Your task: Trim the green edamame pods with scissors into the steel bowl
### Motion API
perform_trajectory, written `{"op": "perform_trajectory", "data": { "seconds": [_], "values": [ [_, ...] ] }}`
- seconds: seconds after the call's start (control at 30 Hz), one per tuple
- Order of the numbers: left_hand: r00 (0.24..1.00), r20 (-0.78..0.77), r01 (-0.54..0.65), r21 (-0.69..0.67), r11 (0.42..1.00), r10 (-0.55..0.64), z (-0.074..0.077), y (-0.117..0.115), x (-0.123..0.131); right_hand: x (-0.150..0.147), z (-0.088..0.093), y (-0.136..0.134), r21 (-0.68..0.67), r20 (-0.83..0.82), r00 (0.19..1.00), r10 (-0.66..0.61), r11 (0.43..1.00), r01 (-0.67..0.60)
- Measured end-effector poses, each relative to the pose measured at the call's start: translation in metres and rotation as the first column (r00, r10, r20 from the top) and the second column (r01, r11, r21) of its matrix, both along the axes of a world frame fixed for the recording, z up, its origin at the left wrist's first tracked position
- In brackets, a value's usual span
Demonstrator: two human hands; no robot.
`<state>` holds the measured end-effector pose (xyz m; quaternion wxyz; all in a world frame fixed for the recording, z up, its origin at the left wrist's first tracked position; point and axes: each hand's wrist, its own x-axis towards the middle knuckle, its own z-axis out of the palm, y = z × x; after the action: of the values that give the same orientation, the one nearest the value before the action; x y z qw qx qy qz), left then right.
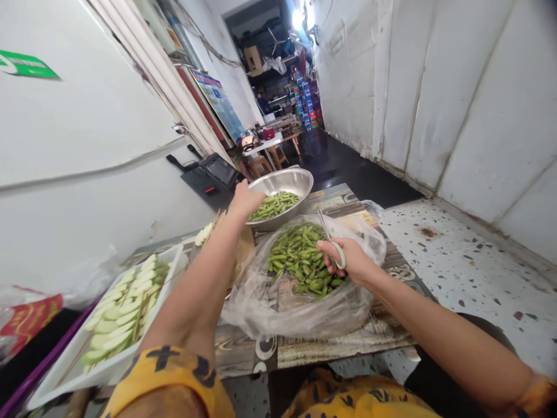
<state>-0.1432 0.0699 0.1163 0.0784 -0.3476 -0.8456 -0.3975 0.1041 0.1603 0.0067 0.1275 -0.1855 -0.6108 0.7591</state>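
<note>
Likely light and springy, the green pods (307,255) in the clear plastic bag (300,322) at centre should pinch best mid-pod. The right hand (354,258) has its grip wrapped around scissors (329,238); whether the left hand (247,201), by the steel bowl (304,184), grips anything, I cannot tell. The wood-patterned bench (324,351) meets speckled floor (465,276) at right.

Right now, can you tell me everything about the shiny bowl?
The bowl is round, wide and silver, with a shiny surface that looks like metal. It stands open side up on the patterned table, beyond the plastic bag. Green pods lie inside. The left hand is at its left side; whether it touches the rim is unclear.
</note>
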Motion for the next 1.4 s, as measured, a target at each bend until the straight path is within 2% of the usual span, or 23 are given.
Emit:
{"op": "perform_trajectory", "data": {
  "seconds": [0.03,0.07,0.1,0.13,0.17,0.23,0.3,0.37,0.5,0.53,0.6,0.67,0.7,0.77,0.83,0.9,1.2,1.4],
  "values": [
    [0.997,-0.067,0.028,-0.062,0.998,-0.032,-0.012,-0.004,0.010,0.000,0.000,0.000,-0.017,-0.009,1.000,-0.007,1.000,0.007],
    [0.988,-0.078,0.124,-0.136,0.983,-0.136,-0.025,-0.008,0.022,0.000,0.000,0.000,-0.032,-0.021,1.000,-0.018,0.999,0.017],
    [0.953,-0.027,0.288,-0.214,0.934,-0.300,-0.038,-0.012,0.034,0.000,0.000,-0.001,-0.044,-0.031,0.999,-0.028,0.999,0.027],
    [0.900,0.046,0.429,-0.282,0.858,-0.434,-0.052,-0.016,0.046,0.001,0.001,-0.001,-0.052,-0.039,0.999,-0.038,0.998,0.035],
    [0.859,0.083,0.503,-0.324,0.801,-0.506,-0.065,-0.018,0.057,0.002,0.002,-0.002,-0.056,-0.043,0.998,-0.044,0.998,0.041],
    [0.815,0.100,0.564,-0.363,0.742,-0.571,-0.087,-0.019,0.073,0.003,0.003,-0.004,-0.056,-0.046,0.998,-0.049,0.997,0.047],
    [0.813,0.067,0.555,-0.390,0.735,-0.578,-0.102,-0.017,0.082,0.003,0.003,-0.005,-0.050,-0.046,0.998,-0.049,0.998,0.046],
    [0.821,0.036,0.528,-0.424,0.736,-0.569,-0.110,-0.014,0.087,0.003,0.003,-0.004,-0.041,-0.040,0.998,-0.047,0.998,0.045],
    [0.790,0.036,0.558,-0.455,0.694,-0.612,-0.112,-0.017,0.094,0.002,0.002,-0.001,0.008,0.023,1.000,0.021,1.000,-0.021],
    [0.790,0.031,0.562,-0.434,0.704,-0.612,-0.112,-0.020,0.096,0.003,0.001,-0.001,0.022,0.040,0.998,0.047,0.999,-0.047],
    [0.835,0.031,0.525,-0.342,0.780,-0.549,-0.113,-0.026,0.099,0.003,0.001,0.000,0.037,0.070,0.993,0.097,0.994,-0.100],
    [0.894,0.134,0.448,-0.190,0.874,-0.429,-0.114,-0.033,0.102,0.004,0.001,0.000,0.045,0.117,0.981,0.155,0.986,-0.161],
    [0.900,0.224,0.406,-0.111,0.907,-0.375,-0.114,-0.036,0.102,0.005,0.001,-0.001,0.056,0.146,0.972,0.181,0.980,-0.191],
    [0.861,0.398,0.331,0.030,0.943,-0.315,-0.113,-0.040,0.104,0.006,0.003,-0.002,0.090,0.204,0.953,0.223,0.965,-0.245],
    [0.822,0.479,0.276,0.139,0.951,-0.309,-0.111,-0.043,0.107,0.007,0.004,-0.002,0.125,0.239,0.938,0.249,0.950,-0.284],
    [0.811,0.495,0.242,0.203,0.949,-0.313,-0.110,-0.044,0.110,0.007,0.003,-0.003,0.149,0.256,0.928,0.272,0.937,-0.316],
    [0.816,0.488,0.250,0.187,0.950,-0.311,-0.112,-0.042,0.117,0.008,-0.005,0.001,0.249,0.268,0.912,0.310,0.892,-0.377],
    [0.746,0.571,0.256,0.231,0.939,-0.344,-0.109,-0.044,0.119,0.008,-0.002,-0.001,0.324,0.286,0.931,0.227,0.892,-0.317]
  ]
}}
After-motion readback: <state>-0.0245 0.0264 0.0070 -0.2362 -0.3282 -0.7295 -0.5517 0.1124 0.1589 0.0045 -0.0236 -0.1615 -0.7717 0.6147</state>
